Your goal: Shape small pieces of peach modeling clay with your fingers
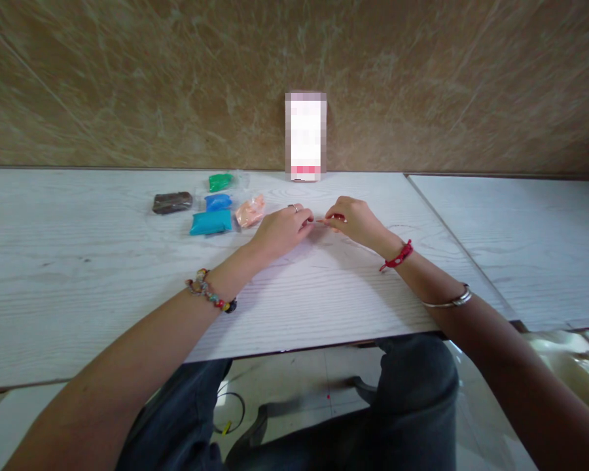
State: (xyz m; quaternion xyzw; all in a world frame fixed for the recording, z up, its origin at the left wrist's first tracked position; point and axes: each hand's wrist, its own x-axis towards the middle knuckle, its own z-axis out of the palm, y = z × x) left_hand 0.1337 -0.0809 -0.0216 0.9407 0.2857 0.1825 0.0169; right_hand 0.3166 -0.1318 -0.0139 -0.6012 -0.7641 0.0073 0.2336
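My left hand and my right hand meet almost fingertip to fingertip just above the white table. Both have curled, pinching fingers. A tiny pale pinkish bit shows between the fingertips, too small to make out. Right beside my left hand lies a crumpled clear packet of peach-coloured modelling clay. Further left are packets of turquoise clay, blue clay, green clay and dark brown clay.
A phone with a bright, blurred-out screen leans upright against the brown marbled wall. The white wood-grain table has a seam on the right. My legs are under its front edge, and a cable lies on the floor.
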